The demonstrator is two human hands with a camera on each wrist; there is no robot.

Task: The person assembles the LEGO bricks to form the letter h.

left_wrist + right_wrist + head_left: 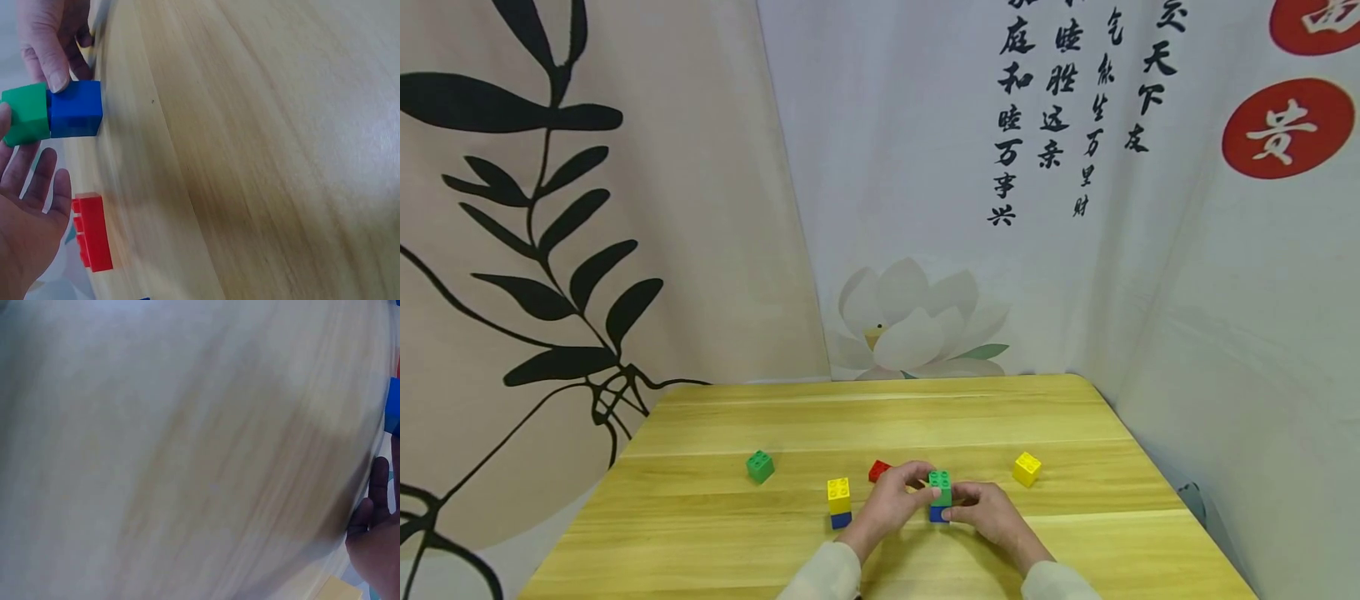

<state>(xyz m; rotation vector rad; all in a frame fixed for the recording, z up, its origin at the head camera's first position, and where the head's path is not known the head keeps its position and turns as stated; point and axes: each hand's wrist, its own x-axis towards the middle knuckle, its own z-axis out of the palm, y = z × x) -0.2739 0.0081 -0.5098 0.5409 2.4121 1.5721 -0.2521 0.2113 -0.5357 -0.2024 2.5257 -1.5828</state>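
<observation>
In the head view a green block (pixel 940 490) sits on top of a blue block (pixel 937 515), both upright near the front middle of the table. My left hand (pixel 889 507) pinches the green block from the left, thumb on its near side. From the right, my right hand (pixel 994 518) holds the blue block, its thumb at the near face. The left wrist view shows the blue block (pixel 76 109) right up against the green block (pixel 26 114). In the right wrist view my right hand (pixel 378 540) is only partly seen.
Left of my hands stands a yellow block (pixel 838 493) on another blue block (pixel 841 521). A red block (pixel 877 471) lies behind my left hand, partly hidden. A lone green block (pixel 760 467) sits farther left, a lone yellow block (pixel 1027 469) to the right, all on the wooden table (pixel 880 417).
</observation>
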